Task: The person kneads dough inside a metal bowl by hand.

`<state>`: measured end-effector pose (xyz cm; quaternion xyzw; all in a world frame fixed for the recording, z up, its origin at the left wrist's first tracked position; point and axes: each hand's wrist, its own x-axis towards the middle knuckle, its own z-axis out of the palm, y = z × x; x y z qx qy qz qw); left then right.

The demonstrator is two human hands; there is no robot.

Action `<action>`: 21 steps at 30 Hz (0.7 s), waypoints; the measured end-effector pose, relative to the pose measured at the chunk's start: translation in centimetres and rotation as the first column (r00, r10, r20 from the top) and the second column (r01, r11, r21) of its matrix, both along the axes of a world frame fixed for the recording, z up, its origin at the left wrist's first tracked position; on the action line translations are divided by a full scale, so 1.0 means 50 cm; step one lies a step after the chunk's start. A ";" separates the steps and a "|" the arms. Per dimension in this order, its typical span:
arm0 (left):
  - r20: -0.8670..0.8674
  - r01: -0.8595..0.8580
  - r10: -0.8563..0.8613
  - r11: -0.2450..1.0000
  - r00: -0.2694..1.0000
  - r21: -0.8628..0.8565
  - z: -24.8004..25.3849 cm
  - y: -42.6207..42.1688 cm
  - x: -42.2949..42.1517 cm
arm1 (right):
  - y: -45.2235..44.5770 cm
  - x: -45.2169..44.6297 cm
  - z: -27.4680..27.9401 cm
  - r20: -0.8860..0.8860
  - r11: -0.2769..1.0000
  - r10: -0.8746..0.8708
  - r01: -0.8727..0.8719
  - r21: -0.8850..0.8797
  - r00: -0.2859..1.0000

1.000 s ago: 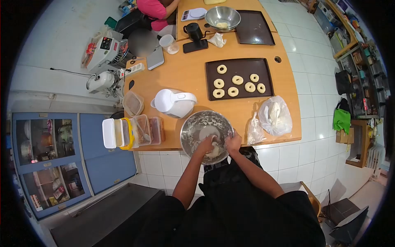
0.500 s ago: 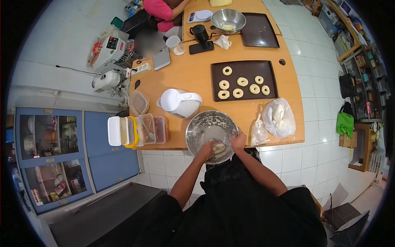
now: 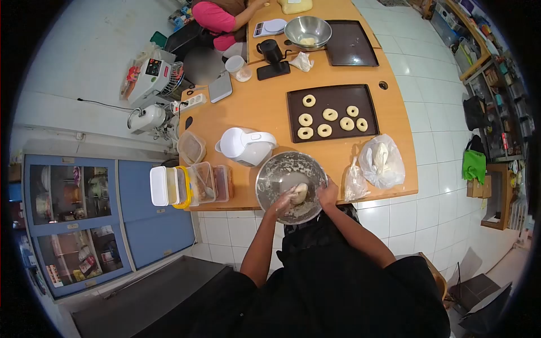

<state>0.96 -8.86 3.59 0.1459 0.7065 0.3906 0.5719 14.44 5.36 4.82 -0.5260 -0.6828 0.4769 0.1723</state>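
A steel mixing bowl, its inside smeared with dough, sits at the table's front edge. Inside it my left hand, floury and with fingers extended, touches the left side of a pale dough lump. My right hand grips the bowl's right rim, fingers closed over it. Left of the bowl stands a white kettle. To the right lie a small plastic bag and a larger bag with pale contents.
Behind the bowl is a dark tray with several dough rings. Lidded containers stand front left. Further back are a second steel bowl, a black kettle, a scale and a person in a pink sleeve.
The dough lump has moved up and shifted within the bowl, and my left hand's fingers have opened out beside it. My right hand stays on the rim. The view has shifted slightly.
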 end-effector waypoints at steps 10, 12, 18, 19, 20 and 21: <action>-0.653 0.480 -0.418 0.872 0.631 -0.094 -0.089 -0.003 0.032 | 0.001 -0.003 0.013 -0.016 1.000 0.001 -0.001 0.007 1.000; -0.486 0.489 -0.498 0.858 0.719 -0.156 -0.067 0.031 0.050 | -0.001 -0.002 -0.016 -0.053 0.999 -0.017 0.019 0.030 0.998; -0.792 0.395 -0.261 0.918 0.552 -0.026 -0.045 0.049 0.070 | 0.002 0.010 -0.039 -0.039 1.000 -0.024 0.025 0.012 0.999; -0.811 0.370 -0.209 0.929 0.546 0.010 -0.063 0.045 0.071 | 0.003 0.013 -0.036 -0.042 0.999 -0.031 0.030 -0.015 0.999; -0.829 0.347 -0.158 0.937 0.537 0.045 -0.079 0.040 0.072 | 0.004 0.015 -0.032 -0.045 0.998 -0.038 0.036 -0.042 0.998; -0.844 0.325 -0.108 0.942 0.525 0.081 -0.077 0.040 0.072 | 0.004 0.015 -0.030 -0.049 0.997 -0.047 0.044 -0.069 0.998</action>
